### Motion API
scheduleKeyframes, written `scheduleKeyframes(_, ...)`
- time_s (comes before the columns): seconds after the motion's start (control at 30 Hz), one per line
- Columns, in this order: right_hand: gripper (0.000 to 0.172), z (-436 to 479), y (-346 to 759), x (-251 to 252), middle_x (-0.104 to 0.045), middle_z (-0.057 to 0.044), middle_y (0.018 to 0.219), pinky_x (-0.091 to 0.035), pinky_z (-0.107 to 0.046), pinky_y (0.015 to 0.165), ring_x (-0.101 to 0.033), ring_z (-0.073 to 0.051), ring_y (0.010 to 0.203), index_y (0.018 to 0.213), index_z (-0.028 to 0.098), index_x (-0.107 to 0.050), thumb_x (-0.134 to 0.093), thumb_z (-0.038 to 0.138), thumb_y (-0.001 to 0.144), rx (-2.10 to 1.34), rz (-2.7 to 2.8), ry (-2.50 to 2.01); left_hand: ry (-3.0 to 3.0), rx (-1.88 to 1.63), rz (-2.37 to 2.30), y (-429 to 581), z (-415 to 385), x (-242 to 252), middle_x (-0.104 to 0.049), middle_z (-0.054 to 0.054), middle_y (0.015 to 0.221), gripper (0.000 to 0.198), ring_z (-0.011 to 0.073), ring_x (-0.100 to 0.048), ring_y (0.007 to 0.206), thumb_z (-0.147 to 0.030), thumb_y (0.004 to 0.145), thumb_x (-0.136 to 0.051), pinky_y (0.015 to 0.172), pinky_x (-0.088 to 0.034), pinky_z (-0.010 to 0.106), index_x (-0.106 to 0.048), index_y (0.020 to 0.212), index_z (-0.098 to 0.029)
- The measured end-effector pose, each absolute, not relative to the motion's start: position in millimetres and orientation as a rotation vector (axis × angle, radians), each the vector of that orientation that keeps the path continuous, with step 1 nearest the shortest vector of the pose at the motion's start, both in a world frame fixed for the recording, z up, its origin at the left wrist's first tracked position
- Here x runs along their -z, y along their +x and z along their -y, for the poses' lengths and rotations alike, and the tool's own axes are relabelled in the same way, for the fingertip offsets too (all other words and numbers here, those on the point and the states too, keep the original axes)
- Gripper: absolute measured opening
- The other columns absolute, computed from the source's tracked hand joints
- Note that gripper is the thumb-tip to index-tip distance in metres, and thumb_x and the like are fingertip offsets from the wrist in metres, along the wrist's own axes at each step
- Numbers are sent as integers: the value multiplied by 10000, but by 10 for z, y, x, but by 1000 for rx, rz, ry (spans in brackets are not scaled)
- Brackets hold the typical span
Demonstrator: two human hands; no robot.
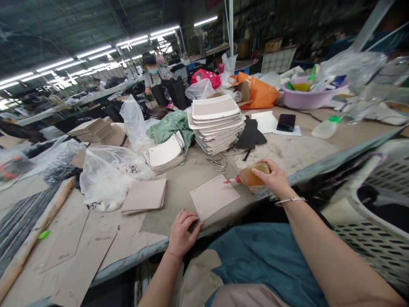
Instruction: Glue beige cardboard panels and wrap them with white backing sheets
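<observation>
My right hand (pixel 271 177) is wrapped round an amber squeeze bottle (pixel 251 175) lying on its side, its red nozzle touching the right edge of a beige rectangular panel (pixel 214 197) on the worktable. My left hand (pixel 182 232) rests at the table's near edge with fingers curled, fingertips pressing the panel's near-left corner. A silver bangle sits on my right wrist.
A tall stack of white-edged panels (pixel 217 125) stands behind, a smaller stack (pixel 166 155) to its left, and a low beige pile (pixel 145 196). Scissors (pixel 219 164), plastic bags (pixel 105 177), a phone (pixel 286 122), a purple basin (pixel 308 96) and a white basket (pixel 380 209) surround. A person stands far back.
</observation>
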State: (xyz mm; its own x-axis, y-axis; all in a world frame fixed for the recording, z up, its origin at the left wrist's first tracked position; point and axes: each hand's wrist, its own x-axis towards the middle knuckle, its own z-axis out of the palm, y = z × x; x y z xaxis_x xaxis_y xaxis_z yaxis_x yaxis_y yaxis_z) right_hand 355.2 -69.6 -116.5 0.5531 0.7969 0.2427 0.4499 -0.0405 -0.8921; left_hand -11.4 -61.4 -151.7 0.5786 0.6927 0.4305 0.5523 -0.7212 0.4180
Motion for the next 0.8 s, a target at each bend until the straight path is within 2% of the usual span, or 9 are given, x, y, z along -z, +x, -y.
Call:
scheduleKeyframes(0.2, 380, 723, 3580, 1165, -615, -40, 867, -462, -357, 732, -566, -204, 767, 926, 185, -589, -640, 462, 671, -351, 1148, -1673, 2593, -847, -1027, -116, 597, 1526, -622, 36, 909, 117, 168, -586, 878, -264, 799, -611, 1014, -392, 460, -615, 904, -213)
scheduleKeyframes(0.4, 369, 916, 3753, 1054, -638, -29, 854, -464, -342, 698, -583, -213, 758, 940, 199, -611, -658, 448, 672, -468, 1298, -1718, 2617, -837, -1049, -103, 593, 1534, -624, 41, 906, 118, 172, -588, 870, -275, 809, -593, 1008, -394, 464, -616, 902, -207)
scheduleKeyframes(0.57, 350, 892, 3748, 1042, -635, -29, 891, -460, -347, 745, -586, -213, 799, 950, 202, -603, -644, 429, 687, -484, 1309, -1728, 2639, -796, -1038, -109, 593, 1521, -625, 43, 917, 125, 173, -584, 892, -271, 815, -587, 1016, -382, 465, -615, 916, -204)
scheduleKeyframes(0.8, 307, 614, 3536, 1118, -607, -61, 963, -435, -369, 838, -560, -220, 903, 952, 189, -582, -619, 370, 707, -276, 1271, -1629, 2727, -813, -1007, -183, 533, 1624, -623, 58, 973, 179, 202, -580, 938, -275, 804, -607, 978, -420, 477, -610, 973, -216)
